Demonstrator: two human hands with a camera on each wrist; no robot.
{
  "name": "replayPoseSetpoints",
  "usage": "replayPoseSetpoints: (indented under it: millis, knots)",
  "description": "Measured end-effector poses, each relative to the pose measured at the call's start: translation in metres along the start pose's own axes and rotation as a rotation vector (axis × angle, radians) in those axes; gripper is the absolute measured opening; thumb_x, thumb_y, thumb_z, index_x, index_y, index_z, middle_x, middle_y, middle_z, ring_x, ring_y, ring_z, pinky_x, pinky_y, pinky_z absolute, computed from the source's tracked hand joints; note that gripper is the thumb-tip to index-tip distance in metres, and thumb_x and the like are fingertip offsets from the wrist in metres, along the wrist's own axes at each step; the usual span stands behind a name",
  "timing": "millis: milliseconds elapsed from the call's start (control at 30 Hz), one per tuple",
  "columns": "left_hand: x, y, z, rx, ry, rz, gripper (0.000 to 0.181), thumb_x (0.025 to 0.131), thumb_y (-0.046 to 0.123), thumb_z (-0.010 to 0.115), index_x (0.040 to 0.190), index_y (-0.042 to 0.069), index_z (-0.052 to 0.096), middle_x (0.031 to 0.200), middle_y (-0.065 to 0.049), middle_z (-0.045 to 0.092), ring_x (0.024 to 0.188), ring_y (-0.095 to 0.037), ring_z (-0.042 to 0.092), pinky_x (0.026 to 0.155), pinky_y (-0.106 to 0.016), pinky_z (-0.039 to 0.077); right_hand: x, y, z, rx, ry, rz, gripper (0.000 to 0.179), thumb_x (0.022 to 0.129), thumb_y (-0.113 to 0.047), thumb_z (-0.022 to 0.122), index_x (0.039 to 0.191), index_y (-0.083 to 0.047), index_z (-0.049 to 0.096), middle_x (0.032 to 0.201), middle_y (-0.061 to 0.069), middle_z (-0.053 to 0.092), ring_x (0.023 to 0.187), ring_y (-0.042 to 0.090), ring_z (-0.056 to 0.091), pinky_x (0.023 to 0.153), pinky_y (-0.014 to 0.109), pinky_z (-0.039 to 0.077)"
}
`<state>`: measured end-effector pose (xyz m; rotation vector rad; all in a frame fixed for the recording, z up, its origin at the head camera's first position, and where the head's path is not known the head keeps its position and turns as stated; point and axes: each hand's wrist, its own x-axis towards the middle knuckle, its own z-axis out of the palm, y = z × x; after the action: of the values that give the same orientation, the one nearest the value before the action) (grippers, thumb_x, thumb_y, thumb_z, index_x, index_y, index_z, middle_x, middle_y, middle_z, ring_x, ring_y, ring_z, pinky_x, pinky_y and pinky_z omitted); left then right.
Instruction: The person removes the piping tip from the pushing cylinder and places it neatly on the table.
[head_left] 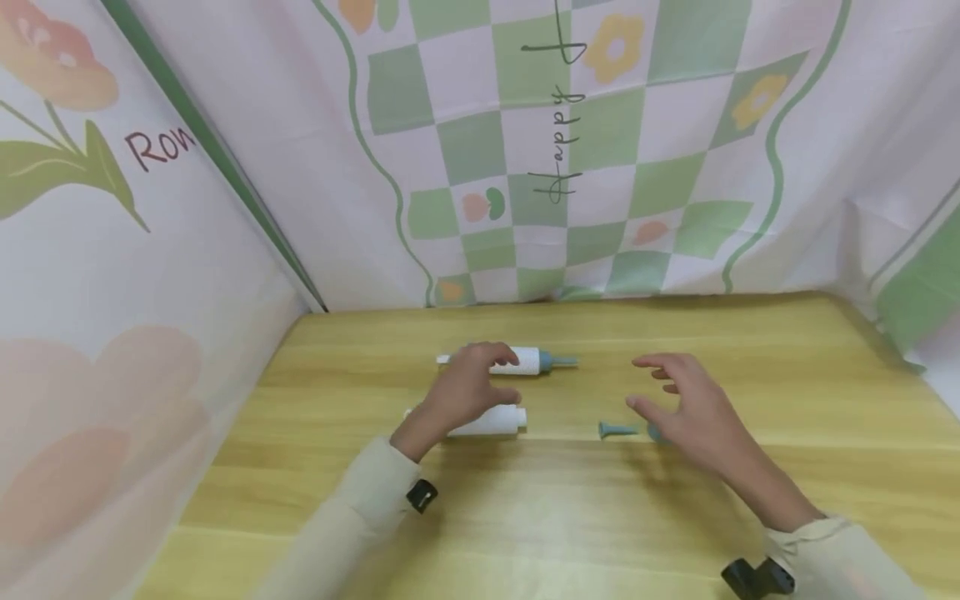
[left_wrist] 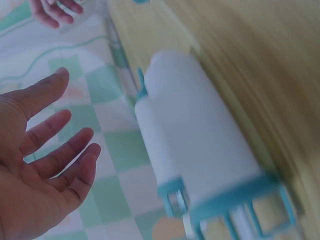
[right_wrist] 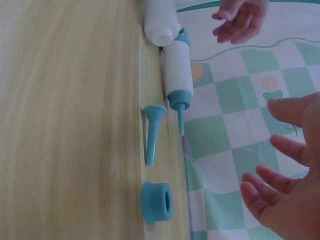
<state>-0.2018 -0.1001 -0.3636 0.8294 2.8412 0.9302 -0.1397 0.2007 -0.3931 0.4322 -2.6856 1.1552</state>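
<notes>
My left hand hovers with loosely bent fingers over two white tubes and holds nothing. The far tube, resembling an icing syringe, lies on its side with a teal nozzle pointing right. Nearer me lies a thicker white barrel, its threaded neck bare; its teal handle end shows in the left wrist view. My right hand, also empty, is held above the table with thumb and fingers apart. Close by lie a loose teal nozzle and a teal ring cap, the cap mostly hidden by that hand in the head view.
A wood-grain table carries everything. Behind it hangs a cloth with green checks and flowers, reaching down to the back edge. Another printed cloth stands along the left side. Black wrist camera mounts sit on both sleeves.
</notes>
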Motion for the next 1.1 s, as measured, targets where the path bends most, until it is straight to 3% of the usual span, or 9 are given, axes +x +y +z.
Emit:
replayPoseSetpoints:
  millis: [267, 433, 767, 933, 1100]
  knots:
    - [-0.004, -0.023, -0.023, -0.042, 0.019, -0.086, 0.051, 0.081, 0.019, 0.086, 0.125, 0.004, 0.065, 0.125, -0.015, 0.063, 0.113, -0.036, 0.059, 0.088, -0.044, 0.052, 0.0, 0.007, -0.014, 0.073, 0.018, 0.043, 0.05, 0.096, -0.023, 0.069, 0.137, 0.001, 0.051, 0.137, 0.025, 0.044, 0.121, 0.046, 0.046, 0.095, 0.062, 0.04]
    - [-0.007, -0.039, -0.031, -0.055, 0.044, -0.099, 0.055, 0.079, 0.019, 0.087, 0.127, 0.004, 0.064, 0.127, -0.016, 0.061, 0.111, -0.038, 0.058, 0.087, -0.046, 0.052, 0.011, 0.011, -0.015, 0.113, 0.002, 0.034, 0.05, 0.097, -0.025, 0.069, 0.136, 0.001, 0.05, 0.135, 0.021, 0.048, 0.121, 0.042, 0.049, 0.097, 0.059, 0.04]
    - [-0.005, -0.073, -0.041, -0.118, 0.029, -0.196, 0.05, 0.081, 0.018, 0.085, 0.123, 0.008, 0.059, 0.127, -0.011, 0.061, 0.118, -0.039, 0.055, 0.095, -0.05, 0.048, 0.035, 0.025, -0.017, 0.243, -0.135, 0.14, 0.059, 0.099, -0.028, 0.064, 0.145, 0.0, 0.039, 0.145, 0.026, 0.039, 0.131, 0.048, 0.04, 0.102, 0.062, 0.038]
    - [-0.003, -0.09, -0.04, -0.253, -0.002, -0.268, 0.059, 0.082, 0.014, 0.084, 0.133, 0.007, 0.054, 0.137, -0.022, 0.052, 0.123, -0.045, 0.049, 0.1, -0.055, 0.043, 0.046, 0.036, -0.01, 0.342, -0.164, 0.212, 0.061, 0.101, -0.028, 0.061, 0.149, -0.001, 0.035, 0.145, 0.026, 0.039, 0.129, 0.044, 0.044, 0.099, 0.056, 0.044]
    - [0.003, -0.1, -0.03, -0.342, -0.05, -0.317, 0.069, 0.081, 0.013, 0.084, 0.14, 0.008, 0.048, 0.142, -0.029, 0.044, 0.126, -0.047, 0.045, 0.101, -0.056, 0.042, 0.058, 0.046, 0.004, 0.527, -0.195, 0.281, 0.067, 0.102, -0.027, 0.061, 0.152, 0.001, 0.027, 0.145, 0.03, 0.034, 0.128, 0.043, 0.043, 0.101, 0.051, 0.044]
